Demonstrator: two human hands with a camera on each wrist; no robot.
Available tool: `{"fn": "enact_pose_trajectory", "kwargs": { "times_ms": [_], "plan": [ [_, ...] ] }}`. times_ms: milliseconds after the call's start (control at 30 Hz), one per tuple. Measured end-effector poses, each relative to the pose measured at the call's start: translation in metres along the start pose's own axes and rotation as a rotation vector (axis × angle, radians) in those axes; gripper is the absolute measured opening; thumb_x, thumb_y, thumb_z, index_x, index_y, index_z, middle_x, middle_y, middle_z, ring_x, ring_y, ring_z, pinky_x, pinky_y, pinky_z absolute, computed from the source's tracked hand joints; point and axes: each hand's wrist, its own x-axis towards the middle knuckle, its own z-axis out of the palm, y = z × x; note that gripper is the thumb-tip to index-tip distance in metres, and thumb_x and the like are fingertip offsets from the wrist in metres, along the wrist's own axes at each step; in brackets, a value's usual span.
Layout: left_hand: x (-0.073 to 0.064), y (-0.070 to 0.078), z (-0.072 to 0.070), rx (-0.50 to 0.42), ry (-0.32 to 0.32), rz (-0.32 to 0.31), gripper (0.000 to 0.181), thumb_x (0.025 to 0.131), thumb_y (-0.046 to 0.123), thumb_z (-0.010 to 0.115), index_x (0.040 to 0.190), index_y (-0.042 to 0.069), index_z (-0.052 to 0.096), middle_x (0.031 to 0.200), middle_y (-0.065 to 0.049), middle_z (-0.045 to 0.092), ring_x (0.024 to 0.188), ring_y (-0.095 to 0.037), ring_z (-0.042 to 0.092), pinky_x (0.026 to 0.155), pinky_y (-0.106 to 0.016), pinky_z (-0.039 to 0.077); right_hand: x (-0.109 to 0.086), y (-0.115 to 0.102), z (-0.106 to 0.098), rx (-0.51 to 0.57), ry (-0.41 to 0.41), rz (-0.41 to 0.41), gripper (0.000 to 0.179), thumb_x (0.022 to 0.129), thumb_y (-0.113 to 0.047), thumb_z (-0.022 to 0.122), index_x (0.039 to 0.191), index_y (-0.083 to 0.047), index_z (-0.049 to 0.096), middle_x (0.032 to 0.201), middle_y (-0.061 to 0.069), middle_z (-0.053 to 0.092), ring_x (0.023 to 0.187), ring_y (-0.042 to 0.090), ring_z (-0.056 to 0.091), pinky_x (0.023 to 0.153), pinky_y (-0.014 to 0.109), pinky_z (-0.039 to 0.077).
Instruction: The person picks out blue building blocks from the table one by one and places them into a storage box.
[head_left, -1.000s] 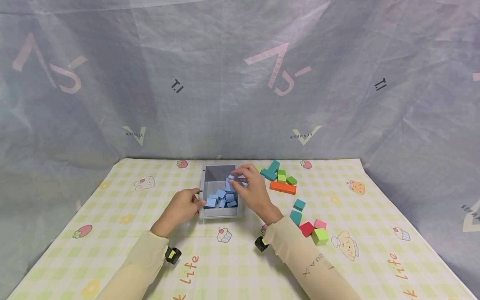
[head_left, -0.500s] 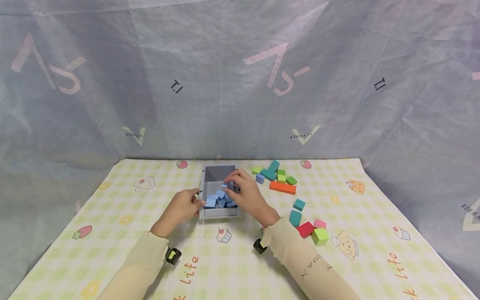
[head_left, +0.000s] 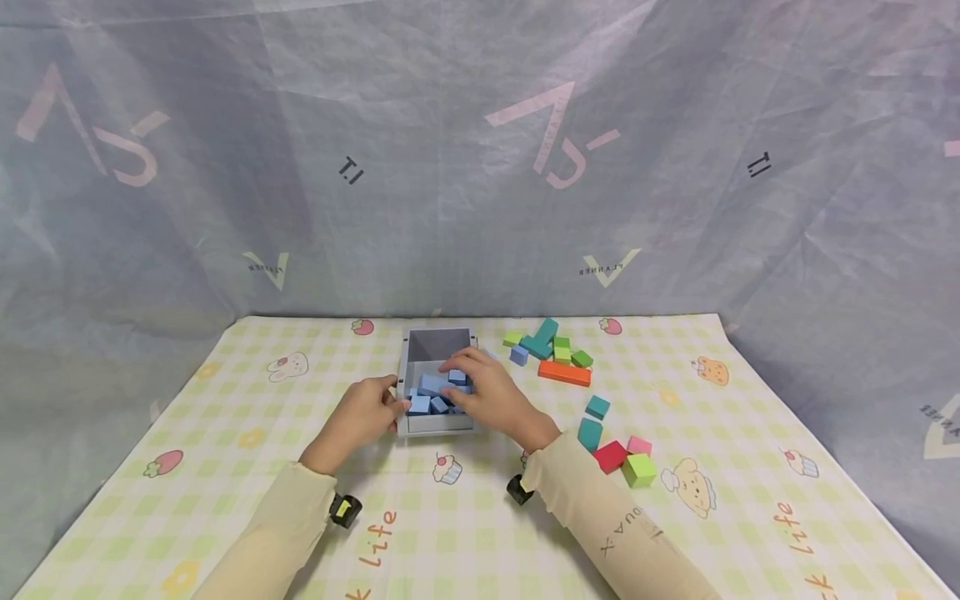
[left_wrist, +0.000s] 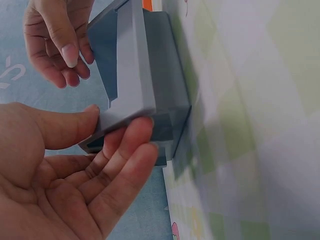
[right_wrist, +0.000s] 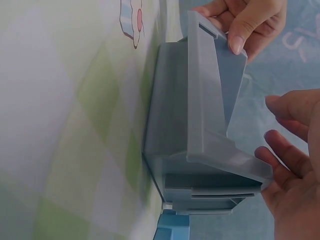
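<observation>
A grey plastic box (head_left: 441,425) stands on the table, with several light blue blocks (head_left: 420,405) lying loose in its near half. My left hand (head_left: 362,415) grips the box's left rim; in the left wrist view the thumb (left_wrist: 72,127) lies over the rim and the fingers curl beneath it. Over the right side of the box is my right hand (head_left: 491,398), thumb and fingers spread apart. Nothing shows between them in the right wrist view. Just beside its fingertips, a small blue block (head_left: 457,377) lies among the others. The right hand covers part of the right rim.
Right of the box lie a small blue block (head_left: 519,355), teal blocks (head_left: 538,346), green blocks (head_left: 562,350) and an orange bar (head_left: 565,372). Nearer sit more teal pieces (head_left: 590,434), a red block (head_left: 611,456), a pink one (head_left: 640,446) and a lime cube (head_left: 639,471).
My right hand has moved left and down into the box's opening, and its fingers have parted from a small blue block. A longer blue block, earlier at the right wall, lies mid-box. Left hand stays.
</observation>
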Motion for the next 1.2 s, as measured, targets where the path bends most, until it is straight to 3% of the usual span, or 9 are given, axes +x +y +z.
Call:
{"fn": "enact_pose_trajectory", "kwargs": {
  "times_ms": [467, 767, 900, 1200],
  "plan": [
    [0.0, -0.002, -0.002, -0.01, 0.005, 0.004, 0.059, 0.096, 0.015, 0.067, 0.143, -0.012, 0.044, 0.069, -0.001, 0.063, 0.06, -0.02, 0.065, 0.058, -0.031, 0.044, 0.003, -0.003, -0.004, 0.0, -0.038, 0.006, 0.026, 0.094, -0.019, 0.071, 0.119, -0.013, 0.068, 0.119, 0.001, 0.06, 0.107, 0.026, 0.061, 0.088, 0.037, 0.051],
    [0.001, -0.003, -0.002, -0.018, 0.007, 0.008, 0.06, 0.095, 0.015, 0.068, 0.142, -0.013, 0.044, 0.068, -0.001, 0.062, 0.057, -0.018, 0.063, 0.057, -0.03, 0.043, 0.005, -0.003, -0.01, 0.05, -0.046, -0.011, 0.025, 0.095, -0.01, 0.068, 0.12, -0.012, 0.067, 0.119, 0.001, 0.06, 0.109, 0.023, 0.06, 0.092, 0.041, 0.051],
    [0.001, -0.004, -0.002, -0.019, 0.012, 0.012, 0.06, 0.095, 0.015, 0.068, 0.142, -0.013, 0.044, 0.069, -0.001, 0.062, 0.057, -0.017, 0.063, 0.057, -0.03, 0.043, 0.006, 0.001, -0.016, 0.024, -0.004, 0.003, 0.025, 0.094, -0.009, 0.068, 0.119, -0.012, 0.068, 0.119, 0.002, 0.061, 0.104, 0.019, 0.061, 0.089, 0.038, 0.052],
    [0.0, -0.004, 0.0, -0.033, 0.002, 0.005, 0.06, 0.095, 0.014, 0.067, 0.143, -0.012, 0.043, 0.07, -0.002, 0.061, 0.058, -0.019, 0.063, 0.058, -0.031, 0.042, 0.005, 0.022, -0.04, -0.023, 0.189, 0.123, 0.028, 0.089, -0.002, 0.073, 0.116, -0.008, 0.07, 0.117, 0.007, 0.063, 0.106, 0.024, 0.061, 0.09, 0.04, 0.053]
  ]
}}
